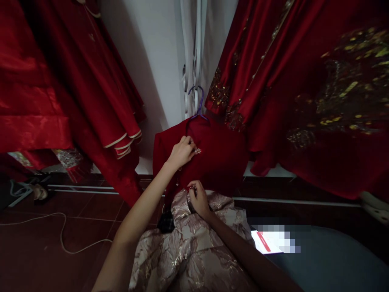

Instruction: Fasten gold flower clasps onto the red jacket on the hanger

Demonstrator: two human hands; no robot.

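Observation:
A red jacket (219, 158) hangs in front of me from a purple hanger (200, 103). My left hand (184, 151) is pinched at its upper front, the fingertips at a small beaded ornament (198, 151). Lower down, my right hand (199, 199) is closed near the jacket's bottom edge. A bit of red shows at its fingertips, but what they hold is too small to name. Several small bead drops dangle along the jacket front, left of the hands. Beneath my right hand lies shiny pink and silver patterned fabric (194, 243), spread over my lap.
Red garments (100, 81) hang at the left, and red gowns with gold sequins (349, 89) at the right. A white metal stand (190, 44) rises behind the hanger. A pale cable (63, 233) crosses the tiled floor. A lit screen (267, 242) lies at the lower right.

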